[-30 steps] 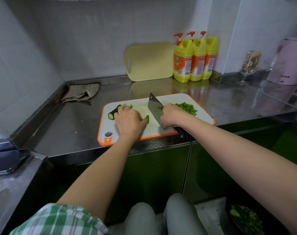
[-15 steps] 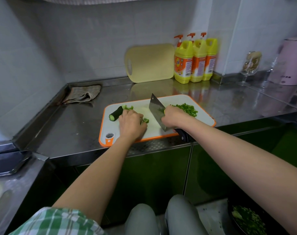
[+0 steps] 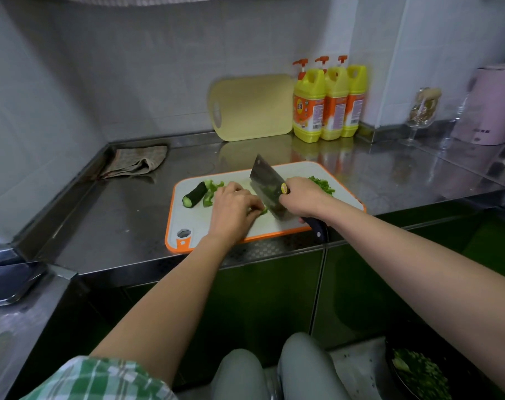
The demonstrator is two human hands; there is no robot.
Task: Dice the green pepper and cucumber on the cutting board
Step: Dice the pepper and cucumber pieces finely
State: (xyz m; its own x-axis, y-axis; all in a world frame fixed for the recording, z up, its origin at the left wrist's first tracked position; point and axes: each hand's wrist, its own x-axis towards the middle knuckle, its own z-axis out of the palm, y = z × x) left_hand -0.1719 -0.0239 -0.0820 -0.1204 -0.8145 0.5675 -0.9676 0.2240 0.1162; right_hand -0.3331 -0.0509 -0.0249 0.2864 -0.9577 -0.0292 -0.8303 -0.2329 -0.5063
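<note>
- Spanning the corner, a stainless steel counter shows a smooth, reflective top with a raised lip against the white tiled wall.
- A rectangular cutting board with rounded corners lies flat near the counter's front edge. It is matte white plastic with an orange rim and a hanging hole at its near left corner.
- A pale yellow board leans upright against the wall, beside three glossy yellow pump bottles with orange labels.
- A crumpled, woven grey-brown cloth sits in the back left corner.
- The right hand has its fingers wrapped tight round the dark handle of a cleaver. The broad, dull-metal rectangular blade is tilted, with its edge down on the board.
- The left hand is just beside the blade, knuckles arched and fingers curled down, pinning a pepper strip to the board.
- A short cucumber stub, dark-skinned with a pale, round cut face, lies at the board's left end.
- Curled, glossy green pepper pieces lie touching the cucumber, between it and the left hand.
- Fine diced pepper forms a heap at the board's far right, behind the right hand.
</note>
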